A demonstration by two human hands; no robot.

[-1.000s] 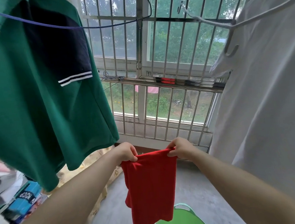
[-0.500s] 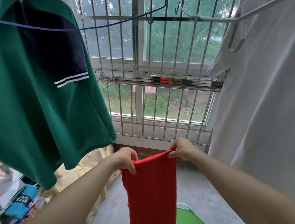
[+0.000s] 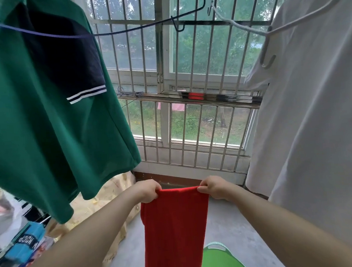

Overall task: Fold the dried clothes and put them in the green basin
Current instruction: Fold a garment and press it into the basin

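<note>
Barred window point(image 3: 190, 115) fills the back, grey concrete floor point(image 3: 237, 223) below it. 2 hanging garments frame the view: green shirt point(image 3: 34, 134) with a navy sleeve and white stripes on the left, white shirt point(image 3: 317, 122) on a white hanger point(image 3: 266, 44) on the right. Both bare arms reach forward. Left hand point(image 3: 148, 191) and right hand point(image 3: 213, 187) each have fingers curled, pinching 1 top corner of the red cloth point(image 3: 174, 234). Its top edge is stretched straight between them. The cloth hangs as a narrow strip down the lower centre and runs out of the bottom of the frame. Green basin point(image 3: 223, 262) sits on the floor bottom centre, its left part hidden behind the strip; contact between the 2 cannot be told. Blurred boxes and packets point(image 3: 21, 244) stacked lower left, yellowish patterned fabric point(image 3: 104, 200) beside them.
</note>
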